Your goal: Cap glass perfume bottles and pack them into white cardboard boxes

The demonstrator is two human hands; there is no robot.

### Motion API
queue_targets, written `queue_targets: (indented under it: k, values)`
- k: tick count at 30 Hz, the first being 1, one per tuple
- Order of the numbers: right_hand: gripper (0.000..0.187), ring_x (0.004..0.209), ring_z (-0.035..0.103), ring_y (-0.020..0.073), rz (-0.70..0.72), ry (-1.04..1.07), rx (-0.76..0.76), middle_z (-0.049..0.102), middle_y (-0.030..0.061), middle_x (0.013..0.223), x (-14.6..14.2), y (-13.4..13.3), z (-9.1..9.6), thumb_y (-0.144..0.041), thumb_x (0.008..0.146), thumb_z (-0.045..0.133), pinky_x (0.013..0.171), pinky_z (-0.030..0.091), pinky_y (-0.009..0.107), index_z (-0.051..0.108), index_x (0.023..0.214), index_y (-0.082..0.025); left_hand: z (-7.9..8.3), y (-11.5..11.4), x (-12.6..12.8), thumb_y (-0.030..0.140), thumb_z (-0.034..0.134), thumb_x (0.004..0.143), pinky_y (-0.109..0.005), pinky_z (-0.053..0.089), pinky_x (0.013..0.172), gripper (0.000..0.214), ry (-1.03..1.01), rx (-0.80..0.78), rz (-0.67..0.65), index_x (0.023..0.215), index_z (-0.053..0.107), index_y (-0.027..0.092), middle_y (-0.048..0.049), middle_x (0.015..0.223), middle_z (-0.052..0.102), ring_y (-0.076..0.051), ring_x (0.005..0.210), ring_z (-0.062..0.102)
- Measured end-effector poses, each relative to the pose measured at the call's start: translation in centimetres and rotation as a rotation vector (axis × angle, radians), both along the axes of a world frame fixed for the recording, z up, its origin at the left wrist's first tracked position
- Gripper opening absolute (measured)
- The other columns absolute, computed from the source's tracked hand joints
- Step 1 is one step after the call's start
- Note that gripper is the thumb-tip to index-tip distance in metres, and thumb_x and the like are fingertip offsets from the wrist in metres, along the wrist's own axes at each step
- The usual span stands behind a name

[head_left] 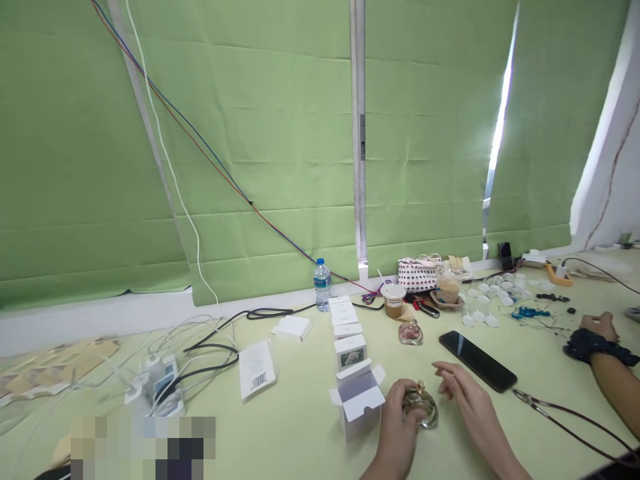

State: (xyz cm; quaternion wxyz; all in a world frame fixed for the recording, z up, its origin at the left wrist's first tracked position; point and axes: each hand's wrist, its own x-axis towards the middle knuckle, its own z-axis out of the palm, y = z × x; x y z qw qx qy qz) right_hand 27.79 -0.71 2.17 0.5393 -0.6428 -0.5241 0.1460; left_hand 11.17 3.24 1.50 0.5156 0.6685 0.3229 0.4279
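My left hand [399, 427] is closed around a small round glass bottle [429, 405] with a gold-coloured top, low over the table. Part of the bottle is hidden by my fingers and thumb. Just right of it, my right hand [470, 401] is open with its fingers stretched out, and nothing shows in it. Close to my left wrist stands a white carton [357, 420] with its flaps raised. A similar glass bottle with pinkish contents [411, 333] sits farther back. Beyond my right hand lies a black phone [477, 361].
White boxes [350, 347] line up behind the open carton, ending near a water bottle [323, 285]. At left are a white packet [257, 370] and tangled cables [210, 357]. Drink cups [393, 301] stand behind. Another person's forearm [617, 373] rests at right.
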Motion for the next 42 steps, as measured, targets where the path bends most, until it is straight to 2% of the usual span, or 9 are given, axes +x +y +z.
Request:
queue_targets:
  k: [5,8,10,14,17,20,27,35,42]
  values:
    - [0.043,0.11,0.055,0.03,-0.189,-0.018,-0.062,0.057,0.0096,0.115,3.9,-0.3,-1.7,-0.053,0.088,0.038,0.091,0.04,0.04,0.063,0.107,-0.023,-0.2,-0.1,-0.1,0.004,0.049,0.065,-0.032,0.042,0.087,0.037,-0.016,-0.039,0.012,0.098,0.06,0.018,-0.0035,0.096,0.066,-0.021,0.095,0.059]
    - [0.045,0.096,0.061,0.0309,-0.202,0.026,-0.112,0.059,0.0093,0.106,4.8,-0.5,-2.6,-0.055,0.081,0.048,0.085,0.043,0.043,0.065,0.109,-0.024,-0.2,0.0,-0.2,0.005,0.05,0.067,-0.033,0.041,0.088,0.036,-0.018,-0.04,0.019,0.099,0.06,0.018,-0.0043,0.098,0.066,-0.021,0.096,0.058]
    - [0.041,0.087,0.064,0.0292,-0.162,0.061,-0.125,0.063,0.007,0.099,4.8,-0.6,-3.2,-0.054,0.073,0.059,0.082,0.045,0.041,0.069,0.101,-0.026,-0.1,-0.1,-0.2,0.004,0.051,0.068,-0.033,0.041,0.089,0.036,-0.022,-0.031,0.019,0.099,0.061,0.018,-0.0047,0.1,0.066,-0.022,0.097,0.058]
    - [0.033,0.09,0.063,0.0309,-0.118,0.174,-0.101,0.069,0.0057,0.088,3.9,-0.2,-3.8,-0.049,0.062,0.069,0.082,0.045,0.04,0.068,0.085,-0.026,-0.2,0.0,-0.2,0.003,0.05,0.068,-0.034,0.041,0.091,0.037,-0.044,-0.013,-0.004,0.1,0.062,0.019,-0.0047,0.102,0.067,-0.022,0.1,0.059]
    - [0.042,0.077,0.064,0.0272,-0.073,0.327,-0.065,0.067,0.0036,0.075,2.7,0.0,-3.2,-0.055,0.068,0.065,0.072,0.049,0.037,0.062,0.094,-0.022,-0.8,0.2,-0.1,0.004,0.05,0.07,-0.035,0.042,0.093,0.038,-0.059,-0.014,-0.017,0.104,0.062,0.017,-0.0066,0.105,0.067,-0.022,0.102,0.06]
    - [0.042,0.066,0.06,0.0197,0.008,0.461,-0.015,0.065,0.002,0.074,1.1,0.2,-1.9,-0.057,0.076,0.061,0.065,0.05,0.031,0.059,0.097,-0.02,-1.3,0.5,0.0,0.009,0.052,0.073,-0.037,0.043,0.092,0.036,-0.083,-0.014,-0.034,0.106,0.061,0.016,-0.0084,0.105,0.067,-0.024,0.102,0.06]
    - [0.039,0.074,0.061,0.0167,0.096,0.633,0.06,0.07,0.002,0.086,-2.0,0.8,0.9,-0.054,0.079,0.064,0.069,0.05,0.026,0.055,0.103,-0.024,-1.1,0.6,0.3,0.008,0.055,0.068,-0.035,0.045,0.091,0.038,-0.113,-0.073,-0.053,0.104,0.063,0.016,-0.0078,0.105,0.069,-0.024,0.102,0.062]
    - [0.035,0.083,0.067,0.0216,0.144,0.666,0.088,0.072,0.0034,0.085,-3.0,1.3,1.0,-0.05,0.076,0.068,0.074,0.053,0.03,0.057,0.097,-0.024,-0.6,0.4,0.3,0.006,0.056,0.063,-0.035,0.047,0.088,0.043,-0.108,-0.1,-0.064,0.103,0.066,0.016,-0.0071,0.103,0.072,-0.024,0.099,0.063]
    - [0.034,0.089,0.066,0.0251,0.115,0.514,0.088,0.072,0.0056,0.09,-2.6,1.5,1.3,-0.047,0.072,0.071,0.075,0.055,0.031,0.066,0.093,-0.021,-0.9,0.8,0.5,0.003,0.056,0.061,-0.037,0.047,0.094,0.05,-0.122,-0.135,-0.064,0.108,0.068,0.016,-0.0081,0.11,0.072,-0.026,0.105,0.064]
